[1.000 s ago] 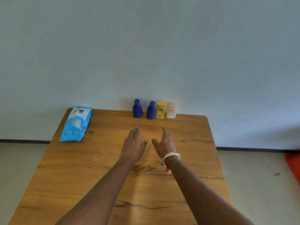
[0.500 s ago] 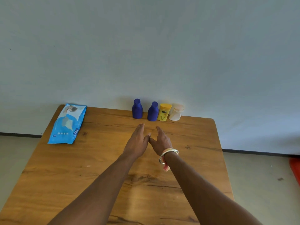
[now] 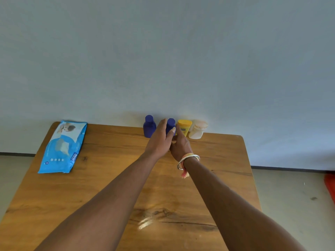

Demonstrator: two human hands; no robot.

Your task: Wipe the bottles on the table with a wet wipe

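Both hands now fwd, at far-edge row. L hand (image 3: 159, 140) wraps 2nd blue bottle (image 3: 170, 124), thumb in front; R hand (image 3: 181, 146) fingers straight beside it. Lift straight up, don't knock yellow jar (image 3: 184, 126). Wipes pack (image 3: 63, 147) far left.

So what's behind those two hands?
The second blue bottle: its cap and shoulder show above the left hand and right hand. Its lower body is covered, so whether they hold it cannot be told.

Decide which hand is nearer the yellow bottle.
Right. The right hand is just before the yellow bottle; the left hand is further left, at the second blue bottle.
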